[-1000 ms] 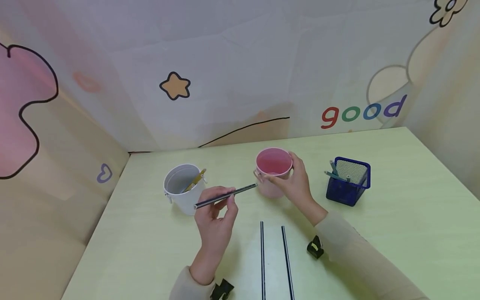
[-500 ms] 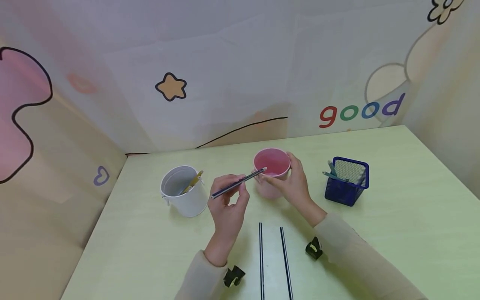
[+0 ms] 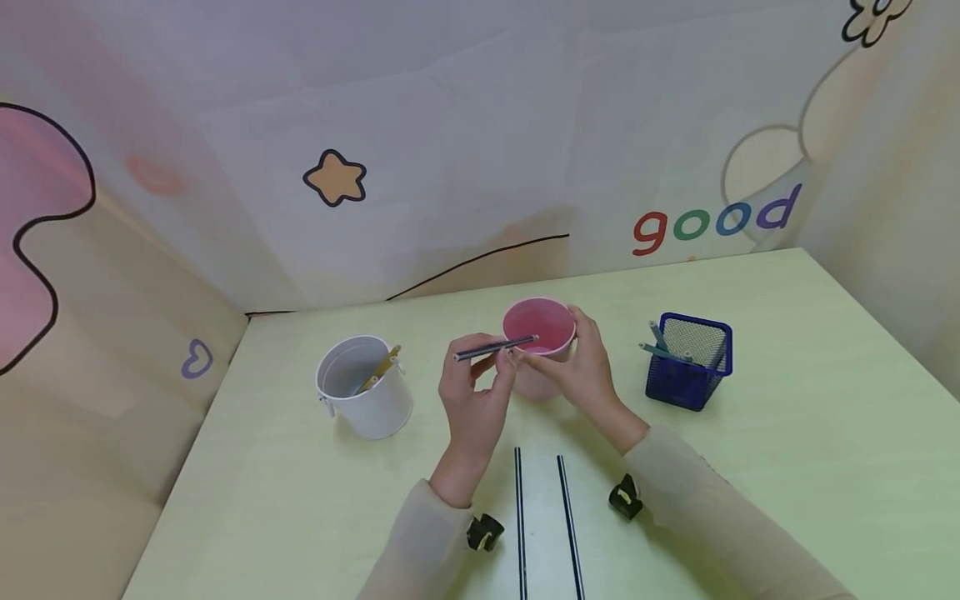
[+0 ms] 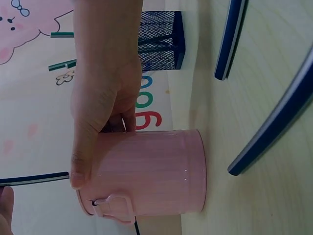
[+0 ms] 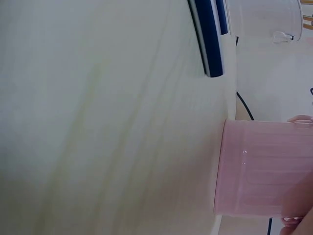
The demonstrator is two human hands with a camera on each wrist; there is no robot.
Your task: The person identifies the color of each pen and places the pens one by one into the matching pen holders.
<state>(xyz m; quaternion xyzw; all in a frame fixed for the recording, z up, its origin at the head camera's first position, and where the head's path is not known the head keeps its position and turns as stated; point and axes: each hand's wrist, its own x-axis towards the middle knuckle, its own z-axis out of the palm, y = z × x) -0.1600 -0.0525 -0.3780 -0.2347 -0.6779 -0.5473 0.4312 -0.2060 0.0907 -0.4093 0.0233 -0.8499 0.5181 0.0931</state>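
Note:
Between the thumb and fingers of my left hand (image 3: 476,398) is a dark striped pencil (image 3: 491,348), nearly level. Its far end reaches over the near rim of a pink bucket (image 4: 151,171). My right hand (image 3: 588,379) grips that bucket's right side, thumb at the front near the rim, and the bucket stands upright on the table. The left wrist view shows the right thumb pressed by the rim, close to the pencil (image 4: 34,179). Two more dark striped pencils, a left one (image 3: 521,521) and a right one (image 3: 570,525), lie lengthwise on the table in front of the bucket.
On the left stands a white bucket (image 3: 378,415) with yellow pencils (image 3: 384,367) in it. A blue mesh pen holder (image 3: 675,385) with green pencils (image 3: 660,336) is to the right. A printed cloth backdrop (image 3: 450,167) rises behind the table (image 3: 795,467).
My left hand has moved right and away from me, bringing the pencil from beside the white bucket to over the pink bucket's rim. The right hand keeps its grip on the pink bucket.

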